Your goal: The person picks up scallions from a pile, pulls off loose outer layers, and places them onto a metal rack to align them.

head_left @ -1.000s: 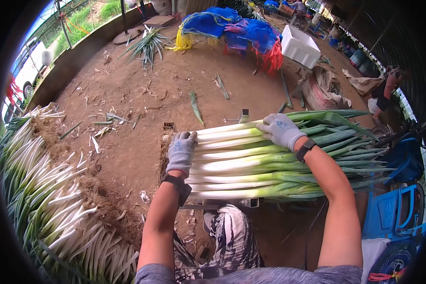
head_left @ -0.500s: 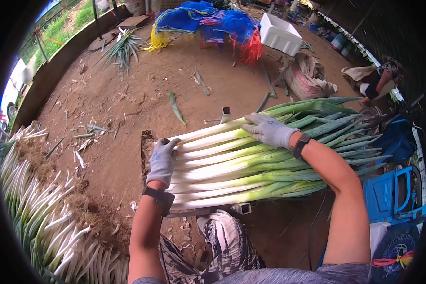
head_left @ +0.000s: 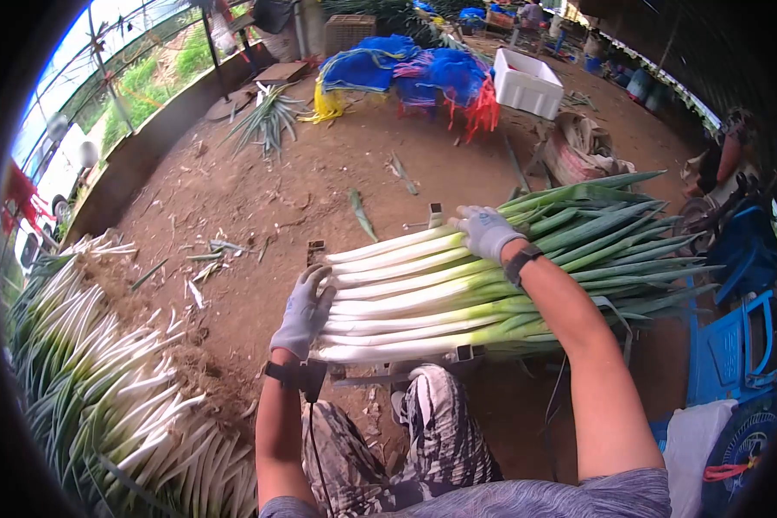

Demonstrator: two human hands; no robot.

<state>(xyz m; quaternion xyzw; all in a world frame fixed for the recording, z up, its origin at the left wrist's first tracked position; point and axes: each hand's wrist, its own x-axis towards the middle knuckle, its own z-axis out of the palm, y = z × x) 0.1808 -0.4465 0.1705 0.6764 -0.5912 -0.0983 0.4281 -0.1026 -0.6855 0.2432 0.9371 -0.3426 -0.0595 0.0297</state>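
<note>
A layer of long green onions point(head_left: 406, 298) lies side by side over a low metal frame point(head_left: 371, 378), white ends on the left and green leaves on the right. My left hand point(head_left: 304, 311), in a grey glove, is at the white root ends with its fingers apart, its palm beside them. My right hand point(head_left: 485, 231), also gloved, rests on the far edge of the layer where white turns to green, fingers spread over the stalks.
A large heap of onions point(head_left: 104, 380) lies at the left. Beyond are a small onion bunch point(head_left: 269, 119), blue nets point(head_left: 367, 65), a white box point(head_left: 527, 84) and a sack point(head_left: 583, 147). A blue vehicle point(head_left: 721, 354) and a partly visible person point(head_left: 729, 151) are at the right.
The camera view has shifted, so the scene sits further right and lower. My left hand has moved down along the root ends, and my right hand stays at the far edge.
</note>
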